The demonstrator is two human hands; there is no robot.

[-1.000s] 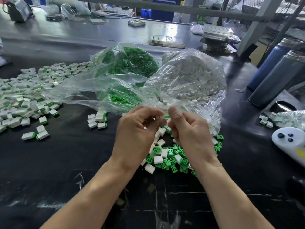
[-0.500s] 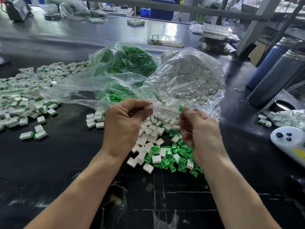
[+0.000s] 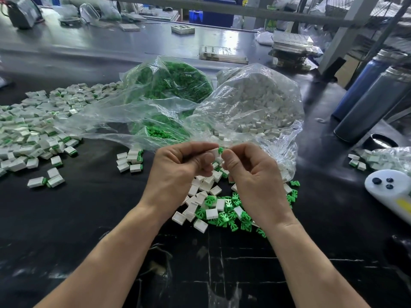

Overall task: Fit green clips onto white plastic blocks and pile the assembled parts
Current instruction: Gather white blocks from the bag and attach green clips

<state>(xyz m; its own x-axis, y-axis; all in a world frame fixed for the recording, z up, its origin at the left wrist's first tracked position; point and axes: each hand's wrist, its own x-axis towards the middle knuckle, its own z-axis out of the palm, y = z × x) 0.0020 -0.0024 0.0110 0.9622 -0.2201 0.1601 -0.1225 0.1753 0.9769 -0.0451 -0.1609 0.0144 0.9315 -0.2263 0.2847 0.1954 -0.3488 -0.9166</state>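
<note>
The two hands meet above the middle of the table (image 3: 66, 218), the left hand (image 3: 178, 172) pinching a block (image 3: 215, 152) and the right hand (image 3: 255, 174) pinching a clip (image 3: 220, 150) just beside it, the two parts touching. Below the hands lies a heap of loose blocks and clips (image 3: 220, 210). Behind the hands stand two open bags: the bag of clips (image 3: 169, 90) on the left, the bag of blocks (image 3: 260, 105) on the right, touching each other. Far left spreads the pile of assembled parts (image 3: 37, 130); a small cluster of assembled parts (image 3: 130, 160) lies between it and the hands. At the right edge stand two bottles (image 3: 373, 101), with a controller (image 3: 391, 192) nearer the person.
</note>
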